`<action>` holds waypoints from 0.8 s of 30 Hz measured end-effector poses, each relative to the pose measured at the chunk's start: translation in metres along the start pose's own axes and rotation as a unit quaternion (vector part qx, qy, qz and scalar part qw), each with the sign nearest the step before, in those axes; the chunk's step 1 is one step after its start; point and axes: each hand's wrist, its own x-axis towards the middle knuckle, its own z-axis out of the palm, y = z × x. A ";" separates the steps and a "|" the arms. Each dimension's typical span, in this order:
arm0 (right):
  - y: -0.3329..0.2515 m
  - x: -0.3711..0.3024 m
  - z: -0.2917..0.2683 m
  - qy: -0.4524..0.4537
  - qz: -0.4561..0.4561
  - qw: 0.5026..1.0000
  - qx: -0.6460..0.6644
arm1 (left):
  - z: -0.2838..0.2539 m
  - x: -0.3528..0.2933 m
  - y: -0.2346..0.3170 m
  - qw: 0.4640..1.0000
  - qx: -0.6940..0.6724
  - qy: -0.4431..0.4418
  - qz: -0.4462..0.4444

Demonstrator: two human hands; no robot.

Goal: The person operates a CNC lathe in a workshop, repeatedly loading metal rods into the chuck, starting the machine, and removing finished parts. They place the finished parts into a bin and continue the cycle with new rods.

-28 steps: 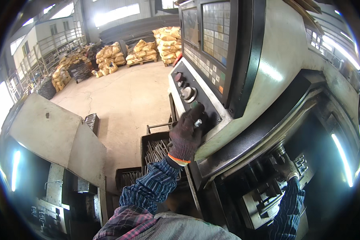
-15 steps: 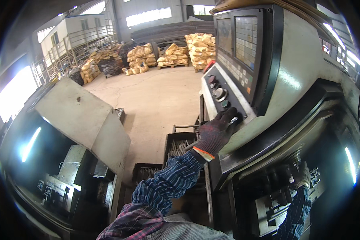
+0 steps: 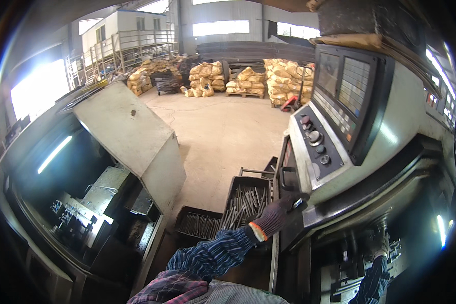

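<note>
My left hand (image 3: 274,215), in a dark knit glove with an orange cuff edge, is closed beside the lower corner of the right machine's control panel (image 3: 316,147). A shiny metal end (image 3: 298,202) shows at its fingertips; it looks like a short metal rod, mostly hidden by the glove. My right hand (image 3: 382,247), in a pale glove, reaches into the right machine, close to its spindle (image 3: 382,226) and the metal tool blocks (image 3: 347,283). Its fingers are dim and blurred, so what they touch does not show.
Below my left hand stand a dark bin (image 3: 245,200) of metal rods and a lower bin (image 3: 200,223) with more. Another open machine (image 3: 131,131) is at my left. Yellow sacks (image 3: 286,81) and a red pallet jack (image 3: 290,104) are across the floor.
My left hand has dropped from the panel's buttons to below its corner, still closed. My right hand stays inside the machine. The view has shifted, showing more of the rod bins.
</note>
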 end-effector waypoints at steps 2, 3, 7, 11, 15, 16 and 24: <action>-0.044 -0.017 -0.031 -0.032 0.016 0.998 0.050 | -0.039 -0.028 0.029 0.984 0.081 -0.044 -0.151; -0.044 -0.019 -0.029 -0.031 0.021 0.997 0.061 | -0.047 -0.042 0.016 0.982 0.103 -0.045 -0.153; -0.020 -0.005 0.016 0.172 -0.073 0.982 -0.024 | -0.112 -0.085 0.022 0.986 0.092 0.001 -0.140; -0.017 0.009 0.000 0.331 -0.111 0.931 -0.111 | -0.170 -0.118 0.063 0.979 0.070 0.025 -0.192; -0.092 -0.012 -0.017 0.446 -0.134 0.863 0.196 | -0.191 -0.162 0.018 0.981 0.030 0.080 -0.172; -0.116 -0.028 -0.016 0.424 -0.146 0.837 0.312 | -0.199 -0.167 0.028 0.983 0.033 0.075 -0.165; -0.371 -0.181 0.033 0.068 -0.349 0.774 0.524 | -0.237 -0.215 0.043 0.998 -0.007 0.058 -0.026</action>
